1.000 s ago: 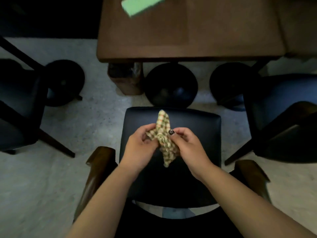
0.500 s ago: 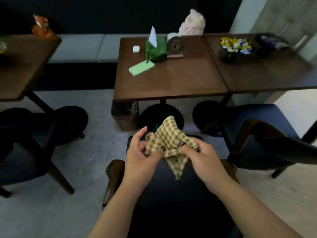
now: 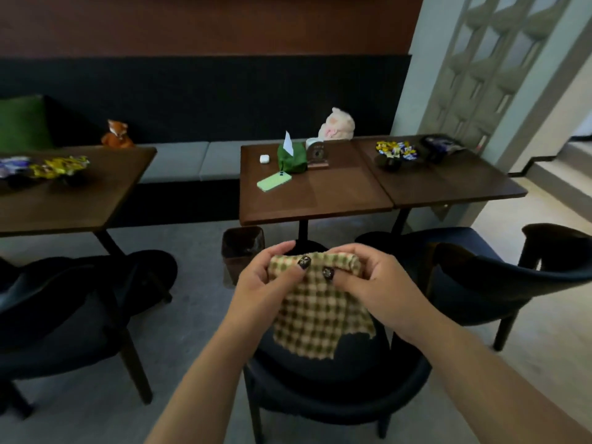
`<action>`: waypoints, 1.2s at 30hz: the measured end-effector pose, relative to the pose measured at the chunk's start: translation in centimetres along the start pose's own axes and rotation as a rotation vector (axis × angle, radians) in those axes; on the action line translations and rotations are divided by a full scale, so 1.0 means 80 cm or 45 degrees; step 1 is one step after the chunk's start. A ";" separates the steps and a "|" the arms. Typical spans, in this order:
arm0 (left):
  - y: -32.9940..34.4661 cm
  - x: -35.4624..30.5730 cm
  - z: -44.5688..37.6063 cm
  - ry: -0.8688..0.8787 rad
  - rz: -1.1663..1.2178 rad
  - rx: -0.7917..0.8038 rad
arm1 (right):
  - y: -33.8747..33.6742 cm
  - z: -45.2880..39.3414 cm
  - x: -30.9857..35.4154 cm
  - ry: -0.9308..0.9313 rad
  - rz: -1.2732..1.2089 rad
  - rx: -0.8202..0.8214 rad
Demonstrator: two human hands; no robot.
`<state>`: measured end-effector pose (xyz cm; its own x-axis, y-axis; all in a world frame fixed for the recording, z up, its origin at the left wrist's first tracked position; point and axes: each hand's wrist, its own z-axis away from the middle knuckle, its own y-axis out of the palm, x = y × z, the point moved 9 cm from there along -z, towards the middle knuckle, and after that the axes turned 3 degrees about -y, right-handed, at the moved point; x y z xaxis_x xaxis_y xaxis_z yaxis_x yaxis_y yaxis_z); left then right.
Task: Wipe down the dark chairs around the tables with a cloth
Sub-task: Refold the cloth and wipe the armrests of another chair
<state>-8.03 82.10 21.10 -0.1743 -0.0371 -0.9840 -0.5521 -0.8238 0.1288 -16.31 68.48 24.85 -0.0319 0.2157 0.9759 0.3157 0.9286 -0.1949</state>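
Checked green-and-cream cloth [image 3: 320, 312] hangs pinched along its top edge by left hand [image 3: 266, 283] and right hand [image 3: 381, 283].

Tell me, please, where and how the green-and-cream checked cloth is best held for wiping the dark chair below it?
Grip the green-and-cream checked cloth along its folded top edge, coming from above with a hand at each end, as the left hand and right hand do now. That edge is doubled and firm; the rest hangs flat and loose, free to drag across the dark padded chair.
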 end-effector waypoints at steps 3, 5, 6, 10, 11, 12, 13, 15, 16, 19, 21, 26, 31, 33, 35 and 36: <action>-0.001 -0.035 0.032 0.112 -0.007 -0.128 | -0.020 0.019 0.030 -0.050 -0.136 -0.138; -0.005 -0.051 0.051 0.174 0.017 -0.256 | -0.029 0.033 0.046 -0.052 -0.195 -0.168; -0.006 -0.057 0.060 0.192 0.018 -0.328 | -0.036 0.040 0.055 -0.073 -0.190 -0.206; 0.006 -0.081 0.105 0.358 -0.271 -0.669 | -0.072 0.082 0.094 -0.294 -0.021 -0.492; 0.021 -0.085 0.113 0.386 -0.279 -0.636 | -0.077 0.094 0.101 -0.340 -0.005 -0.518; 0.044 -0.082 0.118 0.373 -0.217 -0.522 | -0.079 0.105 0.106 -0.367 -0.002 -0.522; 0.071 -0.077 0.123 0.326 -0.108 -0.357 | -0.081 0.116 0.108 -0.378 -0.024 -0.497; 0.122 -0.062 0.139 0.202 0.163 -0.076 | -0.078 0.140 0.110 -0.390 -0.030 -0.345; 0.142 -0.059 0.149 0.183 0.250 -0.003 | -0.079 0.154 0.111 -0.411 0.017 -0.274; 0.180 -0.051 0.178 0.180 0.274 0.015 | -0.100 0.200 0.107 -0.455 0.120 -0.199; 0.202 -0.041 0.195 0.143 0.272 -0.019 | -0.128 0.231 0.107 -0.507 0.283 -0.315; 0.244 -0.036 0.237 0.130 0.267 -0.070 | -0.188 0.269 0.068 -0.105 0.143 -0.375; 0.250 -0.032 0.257 0.025 0.273 -0.171 | -0.185 0.290 0.043 0.161 -0.345 -0.065; 0.251 -0.032 0.259 0.003 0.237 -0.212 | -0.194 0.296 0.051 0.036 -0.271 -0.172; 0.253 -0.040 0.261 0.066 0.146 -0.223 | -0.206 0.300 0.062 -0.101 -0.195 -0.291; 0.250 -0.044 0.262 0.127 0.043 -0.268 | -0.211 0.300 0.067 -0.153 -0.174 -0.344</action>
<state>-35.53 77.63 29.75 -0.1028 -0.1135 -0.9882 -0.3630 -0.9207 0.1435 -44.60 61.19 31.04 -0.1981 0.1437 0.9696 0.5408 0.8410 -0.0141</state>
